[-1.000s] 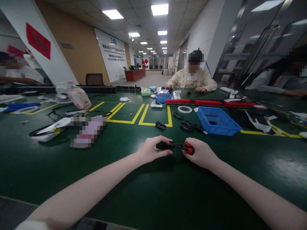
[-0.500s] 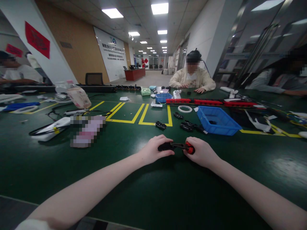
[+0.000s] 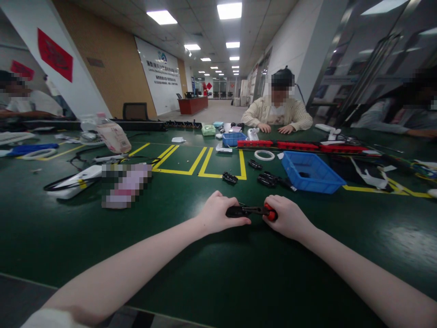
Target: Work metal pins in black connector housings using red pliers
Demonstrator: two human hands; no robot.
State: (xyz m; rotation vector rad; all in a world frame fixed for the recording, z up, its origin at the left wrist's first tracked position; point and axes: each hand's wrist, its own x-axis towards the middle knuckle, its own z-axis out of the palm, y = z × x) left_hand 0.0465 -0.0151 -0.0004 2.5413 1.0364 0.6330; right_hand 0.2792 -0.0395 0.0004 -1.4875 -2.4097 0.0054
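My left hand (image 3: 220, 214) is closed around a small black part (image 3: 235, 211), pinched between thumb and fingers. Wrapped in my right hand (image 3: 288, 216) are the red handles of a pair of pliers (image 3: 257, 210). The dark jaws point left and meet the black part; exactly what they grip is too small to tell. Both hands are above the near side of the green table (image 3: 191, 278). Beyond them lie similar-looking black parts: one alone (image 3: 230, 177), another (image 3: 255, 164) farther back, and a cluster (image 3: 269, 179) to the right.
A blue bin (image 3: 312, 175) with a dark piece inside stands beyond my right hand. Behind the parts lie a white ring (image 3: 264, 155) and a red strip (image 3: 297, 146). A bottle (image 3: 114, 134) and a white power strip (image 3: 77, 182) are at left. A person (image 3: 278, 107) sits opposite.
The left fingers have shifted slightly on the black part, while the pliers stay nearly in place. Across the table, the person's hands have moved closer together.
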